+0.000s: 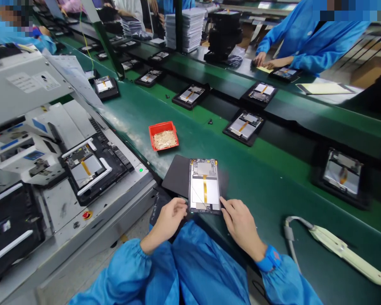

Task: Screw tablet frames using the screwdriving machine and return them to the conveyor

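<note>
An opened tablet [205, 186] lies face-down on a black pad [178, 176] at the edge of the green conveyor belt [266, 144], its silver back panels and amber ribbon cable showing. My right hand [241, 224] touches the tablet's lower right corner with its fingertips. My left hand [169, 220] rests just off the lower left edge, fingers curled and holding nothing visible. A thin wire crosses the tablet's lower left part. A red tray [163, 135] of pale granular bits stands beyond the pad.
A grey machine [28, 156] to my left holds another tablet [85, 165] in a black fixture. Several tablets ride the belt on black mats. A cream corded tool [346, 250] lies to my right. Across the belt, a co-worker's hands [269, 61] work near stacks of white boxes [184, 31].
</note>
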Demonstrator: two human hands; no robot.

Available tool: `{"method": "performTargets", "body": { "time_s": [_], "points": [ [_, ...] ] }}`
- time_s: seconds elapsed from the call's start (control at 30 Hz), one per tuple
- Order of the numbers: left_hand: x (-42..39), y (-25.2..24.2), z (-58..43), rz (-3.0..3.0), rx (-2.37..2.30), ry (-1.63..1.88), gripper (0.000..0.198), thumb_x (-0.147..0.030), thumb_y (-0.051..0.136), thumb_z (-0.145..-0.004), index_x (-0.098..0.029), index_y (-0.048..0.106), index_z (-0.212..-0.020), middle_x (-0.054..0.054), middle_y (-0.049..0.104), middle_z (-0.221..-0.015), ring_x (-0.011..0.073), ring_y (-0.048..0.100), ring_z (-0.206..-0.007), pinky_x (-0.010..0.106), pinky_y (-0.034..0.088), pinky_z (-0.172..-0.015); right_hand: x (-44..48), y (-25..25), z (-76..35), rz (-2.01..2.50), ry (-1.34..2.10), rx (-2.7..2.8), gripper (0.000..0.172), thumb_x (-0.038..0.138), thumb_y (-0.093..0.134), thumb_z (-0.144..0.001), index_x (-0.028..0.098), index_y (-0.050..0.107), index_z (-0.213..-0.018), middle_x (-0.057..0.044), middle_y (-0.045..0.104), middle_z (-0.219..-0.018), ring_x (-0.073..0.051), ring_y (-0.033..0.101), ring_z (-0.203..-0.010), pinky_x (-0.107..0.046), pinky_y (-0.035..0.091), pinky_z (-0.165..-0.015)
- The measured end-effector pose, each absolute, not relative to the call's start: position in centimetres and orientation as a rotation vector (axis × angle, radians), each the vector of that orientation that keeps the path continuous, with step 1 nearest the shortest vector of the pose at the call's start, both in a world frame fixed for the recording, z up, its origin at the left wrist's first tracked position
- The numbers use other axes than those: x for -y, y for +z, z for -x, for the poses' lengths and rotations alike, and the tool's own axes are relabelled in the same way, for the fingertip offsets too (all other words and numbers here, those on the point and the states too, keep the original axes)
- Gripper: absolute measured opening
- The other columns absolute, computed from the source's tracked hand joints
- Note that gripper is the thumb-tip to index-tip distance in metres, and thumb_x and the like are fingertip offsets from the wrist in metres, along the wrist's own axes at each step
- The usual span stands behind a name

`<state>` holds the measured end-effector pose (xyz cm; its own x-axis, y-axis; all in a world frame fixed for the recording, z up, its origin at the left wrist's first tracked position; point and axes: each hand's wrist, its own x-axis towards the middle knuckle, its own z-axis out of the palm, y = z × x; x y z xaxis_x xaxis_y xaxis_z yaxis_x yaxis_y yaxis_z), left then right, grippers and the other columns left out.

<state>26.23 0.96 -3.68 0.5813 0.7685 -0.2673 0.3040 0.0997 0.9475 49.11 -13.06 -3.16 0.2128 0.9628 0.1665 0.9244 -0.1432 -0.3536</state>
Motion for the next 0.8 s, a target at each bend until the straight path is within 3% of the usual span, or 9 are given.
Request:
{"method": "performTargets", "body": {
  "time_s": [0.17,0.3,0.43,0.5,0.67,0.8],
  "points": [
    [-1.1,-3.7,-28.8,-1.082,-0.957,0.453,0.028,-0.028,0.067,-0.076,-0.016,0.056,-0.098,-0.003,0.061,-0.068,0.012,0.06,-0.057,0.023,0.045,-0.053,12.5,-3.8,-49.2,2.098,0.256,1.583,0.037,0.027,0.039,-0.101,0.021,0.064,-0.127,-0.01,0.065,-0.099,-0.024,0.06,-0.091,-0.039,0.05,-0.082],
    [-0.6,-2.3,-30.9,-1.021,-0.778,0.384,0.028,-0.038,0.07,-0.075,-0.015,0.058,-0.085,-0.007,0.051,-0.056,0.0074,0.045,-0.047,0.02,0.035,-0.046,13.1,-2.4,-49.3,2.095,0.407,1.312,0.038,0.037,0.04,-0.1,0.022,0.066,-0.124,-0.008,0.069,-0.109,-0.024,0.064,-0.099,-0.037,0.051,-0.088],
    [-1.2,0.2,-29.4,-0.97,-0.766,0.477,0.031,-0.044,0.07,-0.073,-0.017,0.055,-0.073,-0.007,0.045,-0.055,0.0072,0.04,-0.046,0.02,0.032,-0.044,12.1,0.9,-48.6,2.095,0.498,0.999,0.047,0.052,0.049,-0.094,0.02,0.066,-0.124,-0.005,0.071,-0.08,-0.02,0.065,-0.068,-0.028,0.051,-0.059],
    [-2.5,1.3,-26.5,-0.984,-0.796,0.574,0.032,-0.046,0.069,-0.074,-0.017,0.056,-0.073,-0.006,0.045,-0.055,0.0078,0.039,-0.045,0.021,0.031,-0.043,9.3,2.0,-48.4,2.034,0.571,1.046,0.047,0.054,0.052,-0.092,0.023,0.065,-0.125,-0.003,0.07,-0.076,-0.018,0.062,-0.061,-0.027,0.048,-0.053],
    [-4.5,2.6,-13.8,-1.066,-1.122,1.015,0.028,-0.043,0.065,-0.081,-0.016,0.063,-0.08,-0.001,0.056,-0.067,0.0109,0.047,-0.058,0.02,0.035,-0.05,-6.0,2.3,-42.5,1.713,0.504,1.52,0.034,0.049,0.053,-0.091,0.024,0.068,-0.109,-0.007,0.073,-0.093,-0.025,0.067,-0.084,-0.034,0.051,-0.076],
    [-3.1,1.6,-4.4,-0.932,-1.433,1.31,0.027,-0.044,0.065,-0.085,-0.018,0.063,-0.081,-0.002,0.057,-0.068,0.0111,0.047,-0.058,0.019,0.036,-0.051,-19.2,2.0,-28.2,1.291,0.444,2.103,0.027,0.027,0.045,-0.095,0.018,0.066,-0.108,-0.011,0.068,-0.109,-0.025,0.06,-0.104,-0.036,0.045,-0.093]
  ]
}}
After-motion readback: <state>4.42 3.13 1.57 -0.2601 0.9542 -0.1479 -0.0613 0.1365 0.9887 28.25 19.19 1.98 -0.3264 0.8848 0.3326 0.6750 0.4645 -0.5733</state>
